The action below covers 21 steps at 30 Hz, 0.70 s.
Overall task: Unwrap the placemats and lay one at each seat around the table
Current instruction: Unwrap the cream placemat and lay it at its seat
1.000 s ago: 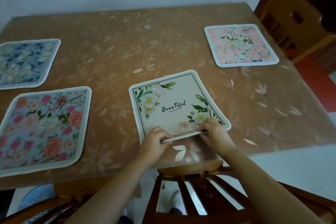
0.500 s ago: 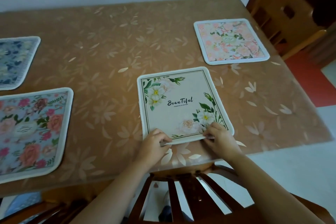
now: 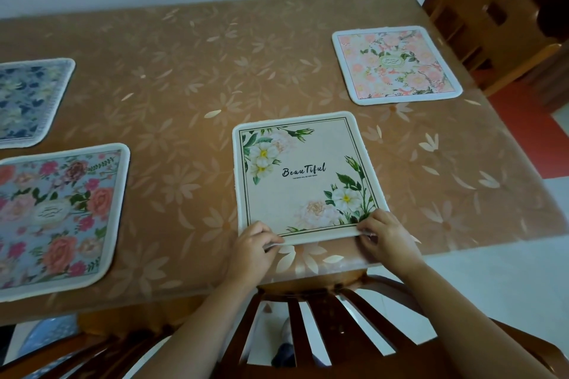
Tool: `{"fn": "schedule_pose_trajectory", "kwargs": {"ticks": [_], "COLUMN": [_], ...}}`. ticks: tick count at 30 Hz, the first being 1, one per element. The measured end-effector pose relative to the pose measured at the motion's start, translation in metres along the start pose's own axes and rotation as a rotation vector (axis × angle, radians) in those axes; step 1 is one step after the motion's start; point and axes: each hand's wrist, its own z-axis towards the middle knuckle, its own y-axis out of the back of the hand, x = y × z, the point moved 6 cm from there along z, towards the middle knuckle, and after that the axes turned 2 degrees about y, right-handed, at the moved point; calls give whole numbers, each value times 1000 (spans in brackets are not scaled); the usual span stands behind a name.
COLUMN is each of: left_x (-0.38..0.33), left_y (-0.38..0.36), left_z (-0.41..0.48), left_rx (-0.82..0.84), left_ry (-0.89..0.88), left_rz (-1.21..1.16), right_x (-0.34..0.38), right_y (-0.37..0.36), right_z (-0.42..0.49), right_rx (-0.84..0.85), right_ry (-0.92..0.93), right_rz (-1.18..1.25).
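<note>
While its near edge is pinched by the left hand (image 3: 251, 248) and right hand (image 3: 386, 235), the placemat (image 3: 303, 175) is shown extending straight away across the tabletop (image 3: 184, 77).

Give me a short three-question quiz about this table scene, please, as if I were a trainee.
1. How many placemats lie on the table?
2. True or false: the cream placemat reads "Beautiful".
3. Which edge of it do the left hand and right hand hold: A near, B far, C side?

Key: 1. Four: cream, pink, rose-patterned, dark blue. 2. True. 3. A.
</note>
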Motion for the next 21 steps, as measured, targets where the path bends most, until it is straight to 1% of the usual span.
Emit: {"fn": "schedule_pose_trajectory", "kwargs": {"ticks": [5,10,15,21], "left_x": [6,1,0,1], "left_y": [1,4,4,3], "left_z": [-10,-11,-16,-15], "left_rx": [-1,10,34,34], "left_ry": [38,-43,-174,-188], "left_rz": [4,92,176,175], "right_x": [4,-5,-8,-7], "right_y": [-3,-3,-6,-6], "right_z": [-7,-10,-11,-10], "right_rx": [-4,-1,11,7], "right_ry": [20,-29,-42,-14], "right_rz": [14,2,7,12]}}
